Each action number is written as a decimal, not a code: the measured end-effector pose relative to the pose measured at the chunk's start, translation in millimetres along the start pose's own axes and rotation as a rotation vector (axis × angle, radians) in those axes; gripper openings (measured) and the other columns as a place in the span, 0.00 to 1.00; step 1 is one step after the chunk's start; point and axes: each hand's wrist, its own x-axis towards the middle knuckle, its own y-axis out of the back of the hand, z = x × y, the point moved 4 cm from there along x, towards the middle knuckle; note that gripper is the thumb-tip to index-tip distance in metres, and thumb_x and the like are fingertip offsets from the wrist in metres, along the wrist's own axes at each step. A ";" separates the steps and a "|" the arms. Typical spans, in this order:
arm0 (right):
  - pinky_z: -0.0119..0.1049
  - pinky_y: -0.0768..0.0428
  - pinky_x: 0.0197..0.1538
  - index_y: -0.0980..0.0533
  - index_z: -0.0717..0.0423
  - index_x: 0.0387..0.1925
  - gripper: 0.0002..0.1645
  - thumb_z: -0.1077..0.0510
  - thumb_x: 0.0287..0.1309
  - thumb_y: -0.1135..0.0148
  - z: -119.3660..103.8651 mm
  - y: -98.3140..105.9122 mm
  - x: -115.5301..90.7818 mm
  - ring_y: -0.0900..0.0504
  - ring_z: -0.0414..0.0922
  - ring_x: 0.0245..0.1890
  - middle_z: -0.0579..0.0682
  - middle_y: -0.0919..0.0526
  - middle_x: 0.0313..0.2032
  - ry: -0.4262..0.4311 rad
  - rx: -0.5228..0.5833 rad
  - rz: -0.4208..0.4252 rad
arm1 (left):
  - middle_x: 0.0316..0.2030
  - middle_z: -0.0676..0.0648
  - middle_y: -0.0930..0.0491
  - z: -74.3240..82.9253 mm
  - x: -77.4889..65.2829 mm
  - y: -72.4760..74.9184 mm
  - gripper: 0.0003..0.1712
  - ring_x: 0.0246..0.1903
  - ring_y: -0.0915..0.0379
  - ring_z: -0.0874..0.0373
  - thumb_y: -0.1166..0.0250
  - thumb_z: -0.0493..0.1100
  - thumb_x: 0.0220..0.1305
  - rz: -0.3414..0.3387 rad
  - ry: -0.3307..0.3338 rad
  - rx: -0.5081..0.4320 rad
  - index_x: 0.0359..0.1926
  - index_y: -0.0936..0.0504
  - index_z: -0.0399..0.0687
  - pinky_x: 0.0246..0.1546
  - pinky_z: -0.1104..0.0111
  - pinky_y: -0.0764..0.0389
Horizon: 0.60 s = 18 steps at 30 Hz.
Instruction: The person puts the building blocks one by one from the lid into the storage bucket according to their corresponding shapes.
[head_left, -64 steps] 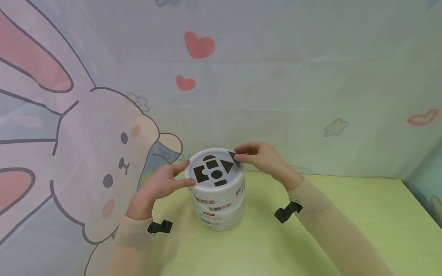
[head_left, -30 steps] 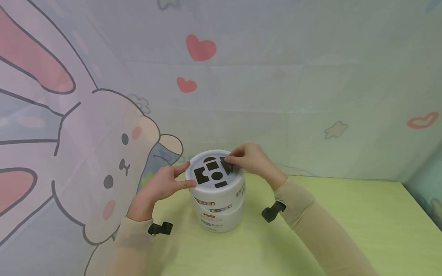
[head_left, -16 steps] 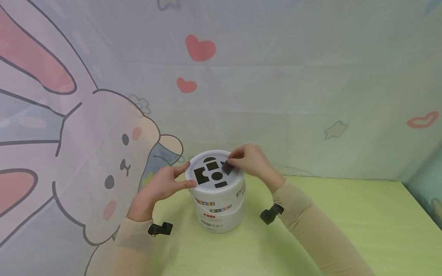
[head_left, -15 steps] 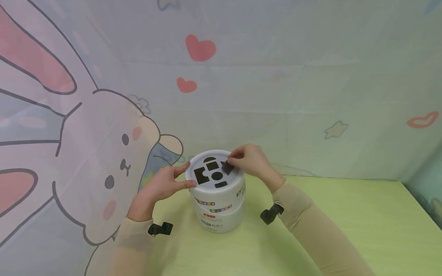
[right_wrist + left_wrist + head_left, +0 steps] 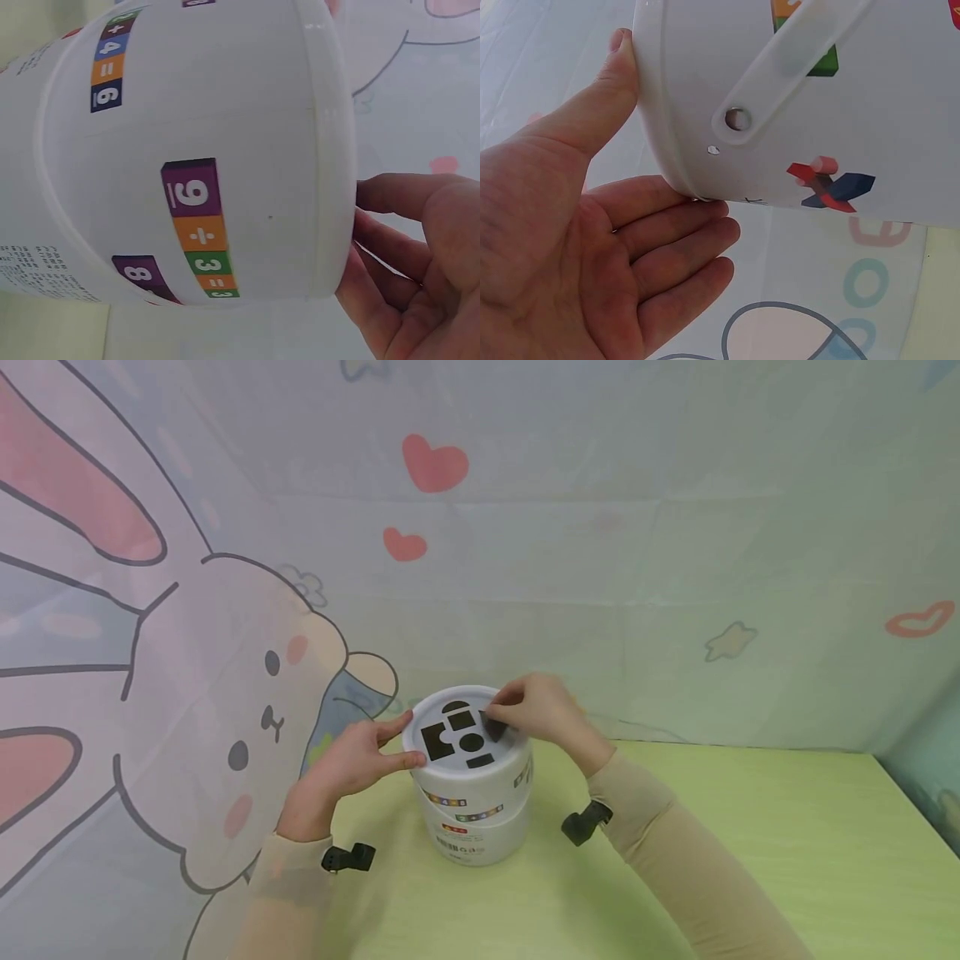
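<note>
A white bucket stands upright on the table. Black cut-out-like shapes, among them a semicircle and a circle, mark its round lid. At the lid's left rim rest the thumb and index finger of my left hand, held nearly straight. The left wrist view shows its other fingers below the rim, beside the white carrying handle. My right hand pinches a small dark, flat piece close over the lid's right side, hiding part of it. In the right wrist view the bucket blocks the fingertips.
The pale green table stretches right and in front of the bucket. Close behind hangs a printed cloth with hearts and a large rabbit at left. Each wrist wears a small black camera.
My right hand has moved left and inward from the lid's right rim with the dark piece, which now appears darker and tilted differently. My left hand has stayed at the rim.
</note>
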 end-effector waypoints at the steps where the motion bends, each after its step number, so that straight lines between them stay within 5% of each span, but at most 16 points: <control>1: 0.39 0.15 0.44 0.10 0.52 0.45 0.13 0.49 0.68 0.27 0.2 0.8 0.3 0.14 0.44 0.40 0.47 0.10 0.41 0.000 0.010 -0.010 | 0.73 0.35 0.30 0.3 0.1 -0.1 0.53 0.71 0.29 0.38 0.24 0.64 0.65 -0.001 0.002 0.000 0.80 0.35 0.43 0.54 0.49 0.22; 9: 0.40 0.16 0.48 0.08 0.50 0.50 0.13 0.53 0.70 0.30 -1.6 1.5 -2.1 0.13 0.42 0.42 0.44 0.08 0.40 0.073 -0.011 -0.057 | 0.73 0.34 0.30 3.7 -0.9 0.1 0.53 0.64 0.24 0.43 0.24 0.63 0.66 -0.003 -0.002 0.002 0.80 0.35 0.42 0.48 0.53 0.25; 18: 0.40 0.15 0.48 0.08 0.49 0.49 0.20 0.45 0.58 0.18 -4.4 -0.5 -7.0 0.13 0.40 0.42 0.41 0.08 0.41 0.098 -0.038 -0.058 | 0.73 0.34 0.30 3.6 -1.3 0.3 0.53 0.69 0.27 0.40 0.24 0.63 0.66 0.001 -0.001 0.008 0.80 0.35 0.42 0.51 0.52 0.24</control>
